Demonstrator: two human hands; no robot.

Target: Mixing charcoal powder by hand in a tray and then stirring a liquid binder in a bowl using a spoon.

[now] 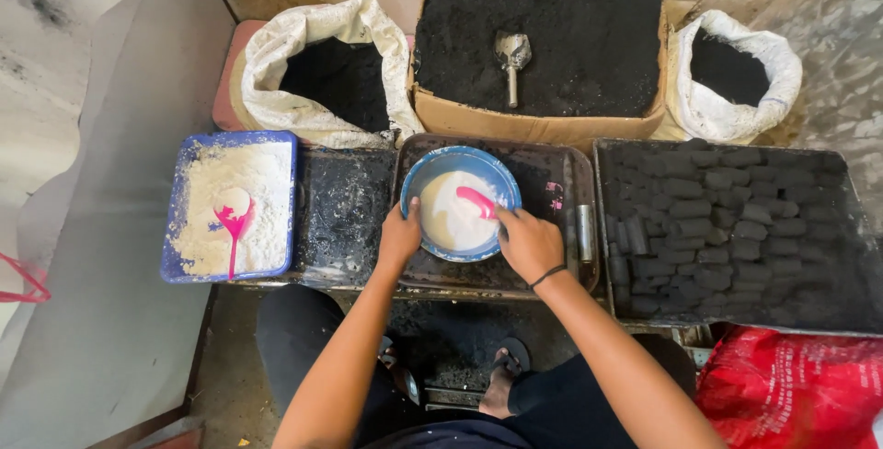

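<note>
The blue bowl (pixel 460 202) sits in the middle of a dark metal tray (pixel 552 274) on the low table, filled with a white mixture. The left hand (pixel 398 237) clasps the bowl's near left rim, thumb over the edge. The right hand (pixel 529 243) is closed around a pink spoon (pixel 478 201), whose tip dips into the white mixture at the bowl's right side.

To the left lies a blue rectangular tray (pixel 179 228) of white powder with a second pink spoon (pixel 233 219) lying in it. To the right, a black tray (pixel 832 302) holds rows of dark cylindrical briquettes (pixel 699 219). On the far side stands a cardboard box (pixel 533 124) of black powder with a small metal scoop (pixel 512 55) stuck in it, flanked by two open white sacks, one left (pixel 303 44) and one right (pixel 773 72), both holding black powder. A red plastic bag (pixel 791 394) lies at the near right.
</note>
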